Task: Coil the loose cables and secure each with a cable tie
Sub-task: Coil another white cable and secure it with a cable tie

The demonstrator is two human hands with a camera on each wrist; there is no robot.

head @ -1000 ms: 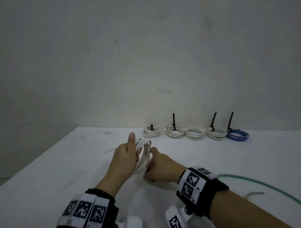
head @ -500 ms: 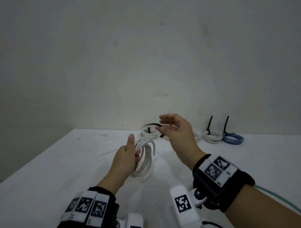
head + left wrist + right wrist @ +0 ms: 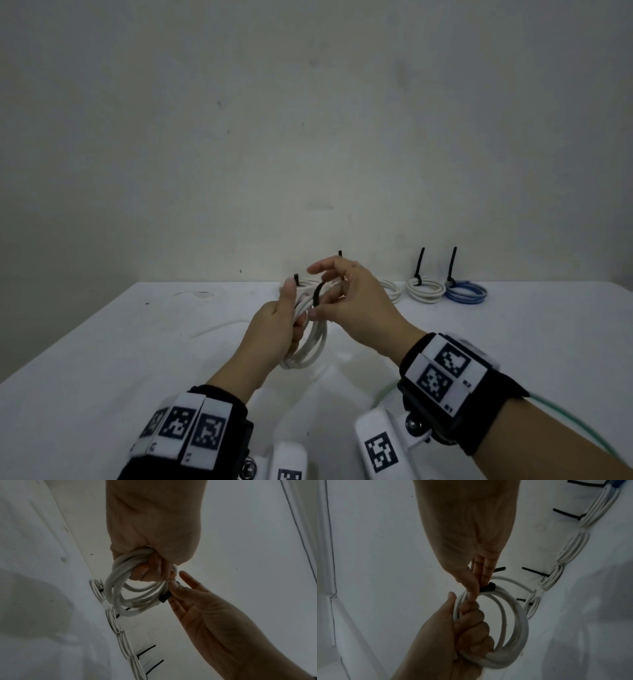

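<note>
My left hand (image 3: 274,329) grips a coiled white cable (image 3: 313,346) upright above the table, fingers curled through the loops (image 3: 120,592) (image 3: 513,628). My right hand (image 3: 346,301) pinches a black cable tie (image 3: 317,294) between thumb and fingers against the top of the coil. The tie's head (image 3: 163,598) (image 3: 488,587) lies on the cable strands. The remaining right fingers are spread above the coil.
Several tied white coils (image 3: 424,291) and a blue coil (image 3: 466,293) lie in a row by the wall, black tie tails sticking up. A loose green cable (image 3: 561,411) curves across the white table (image 3: 102,359) at right. A thin white cable (image 3: 219,327) lies left of my hands.
My right hand left the coil, reached to the back of the table, and came back holding a black cable tie, now laid on the coil. The left hand kept its grip.
</note>
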